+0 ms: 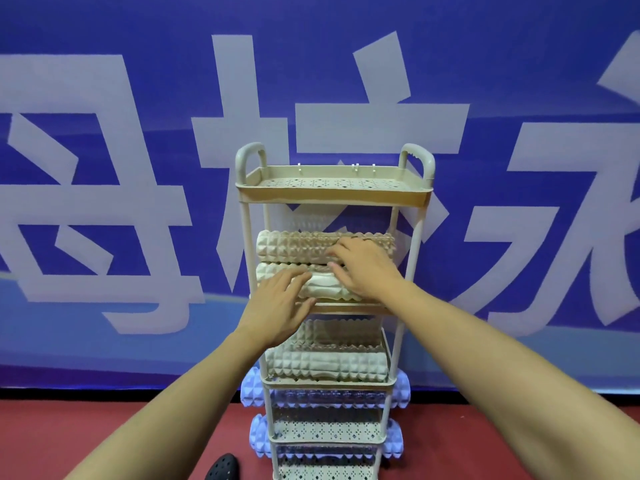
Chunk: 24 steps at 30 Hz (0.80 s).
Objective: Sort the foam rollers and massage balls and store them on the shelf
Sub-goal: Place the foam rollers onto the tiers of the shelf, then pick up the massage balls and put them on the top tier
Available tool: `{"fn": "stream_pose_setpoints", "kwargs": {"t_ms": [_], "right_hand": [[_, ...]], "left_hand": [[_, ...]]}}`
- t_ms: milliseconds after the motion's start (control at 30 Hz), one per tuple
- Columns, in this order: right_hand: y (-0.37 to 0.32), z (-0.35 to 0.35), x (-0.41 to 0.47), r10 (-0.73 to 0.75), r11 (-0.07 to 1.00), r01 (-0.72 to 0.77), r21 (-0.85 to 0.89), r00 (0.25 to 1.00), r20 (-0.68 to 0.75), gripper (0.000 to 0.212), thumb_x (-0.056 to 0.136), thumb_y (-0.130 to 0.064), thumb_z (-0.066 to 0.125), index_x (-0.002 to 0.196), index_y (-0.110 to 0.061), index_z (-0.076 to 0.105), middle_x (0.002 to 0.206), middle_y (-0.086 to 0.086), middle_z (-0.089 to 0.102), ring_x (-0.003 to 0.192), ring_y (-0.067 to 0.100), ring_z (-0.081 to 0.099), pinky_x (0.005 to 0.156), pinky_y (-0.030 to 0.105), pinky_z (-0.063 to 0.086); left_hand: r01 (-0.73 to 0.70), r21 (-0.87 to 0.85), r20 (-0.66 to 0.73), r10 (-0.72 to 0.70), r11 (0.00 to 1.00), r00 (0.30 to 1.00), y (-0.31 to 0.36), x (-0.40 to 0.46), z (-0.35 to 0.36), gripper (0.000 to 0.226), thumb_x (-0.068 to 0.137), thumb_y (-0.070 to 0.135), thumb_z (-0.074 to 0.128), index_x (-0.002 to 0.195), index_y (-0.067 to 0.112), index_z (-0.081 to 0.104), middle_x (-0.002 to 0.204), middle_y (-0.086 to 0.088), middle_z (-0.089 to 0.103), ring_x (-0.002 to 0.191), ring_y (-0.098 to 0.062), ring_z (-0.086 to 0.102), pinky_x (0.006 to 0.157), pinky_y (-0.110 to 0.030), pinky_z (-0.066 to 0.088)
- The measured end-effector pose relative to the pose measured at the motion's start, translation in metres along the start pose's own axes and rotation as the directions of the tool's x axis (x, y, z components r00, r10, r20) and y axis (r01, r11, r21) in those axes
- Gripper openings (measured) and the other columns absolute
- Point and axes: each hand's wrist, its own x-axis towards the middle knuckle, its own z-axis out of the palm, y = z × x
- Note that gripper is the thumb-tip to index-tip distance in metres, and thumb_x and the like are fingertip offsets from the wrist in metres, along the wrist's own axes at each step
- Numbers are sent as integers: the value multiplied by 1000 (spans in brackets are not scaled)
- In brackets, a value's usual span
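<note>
The left hand (277, 306), fingers straight, presses the front foam roller (322, 287) at the second shelf's (349, 308) front edge. The right hand (363, 268), fingers loosely spread, rests across both rollers there

shelf (334, 194): beige, perforated trays
upper rollers (294, 247): cream, knobbly
lower rollers (251, 393): pale blue, knobbly
banner (104, 81): blue, pale characters
floor (69, 434): red
</note>
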Motion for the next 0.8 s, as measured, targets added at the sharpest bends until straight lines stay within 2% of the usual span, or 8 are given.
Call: {"fn": "stream_pose_setpoints", "kwargs": {"t_ms": [133, 267, 333, 400, 533, 633, 800], "right_hand": [[-10, 32, -55, -56, 990, 73, 122, 988, -141, 28, 97, -35, 53, 114, -16, 66, 112, 1, 64, 100, 23, 61, 85, 39, 48], [-24, 67, -120, -54, 984, 70, 161, 993, -104, 24, 98, -34, 54, 109, -17, 67, 100, -1, 62, 89, 21, 58, 77, 34, 43], [-29, 90, -150, -9, 982, 10, 187, 1000, -7, 26, 98, -37, 53, 112, -19, 66, 102, -2, 62, 91, 20, 59, 79, 35, 47], [-33, 116, -181, 43, 979, -73, 189, 987, 157, 37, 97, -44, 50, 123, -20, 62, 111, -2, 62, 102, 21, 60, 86, 38, 51], [-33, 161, -237, 118, 968, -207, 143, 877, 466, 60, 97, -55, 47, 148, -23, 45, 141, -1, 51, 123, 24, 54, 100, 39, 44], [-30, 193, -276, 150, 958, -260, 119, 811, 566, 63, 96, -56, 47, 150, -23, 42, 146, 1, 47, 130, 26, 51, 105, 39, 39], [-35, 246, -337, 210, 916, -390, 94, 666, 716, 64, 97, -57, 45, 153, -26, 34, 154, 1, 39, 138, 25, 42, 111, 41, 33]], "left_hand": [[-67, -75, -30, 65, 995, 997, 21, -34, 21, 47, 101, 45, 49, 138, 17, 53, 133, 2, 56, 120, -19, 54, 97, -36, 46], [-8, -156, 60, 17, 988, 998, 43, -83, 56, 46, 100, 47, 48, 136, 18, 54, 131, 2, 57, 118, -19, 55, 96, -37, 47], [45, -177, 147, -18, 983, 989, 52, -106, 77, 49, 100, 51, 46, 137, 18, 52, 131, 1, 55, 119, -21, 54, 96, -41, 48], [108, -175, 267, -59, 979, 962, 61, -129, 98, 57, 98, 56, 42, 141, 18, 48, 136, 0, 51, 122, -22, 51, 98, -43, 47], [210, -116, 500, -126, 971, 857, 72, -167, 137, 76, 93, 67, 29, 152, 19, 36, 155, -4, 38, 140, -24, 38, 113, -44, 36], [237, -110, 602, -125, 965, 789, 79, -188, 164, 85, 89, 71, 21, 154, 17, 32, 158, -7, 31, 145, -27, 32, 119, -42, 27], [265, -96, 731, -113, 959, 673, 94, -214, 221, 86, 87, 73, 18, 154, 20, 26, 157, -6, 29, 142, -29, 33, 116, -46, 31]]}}
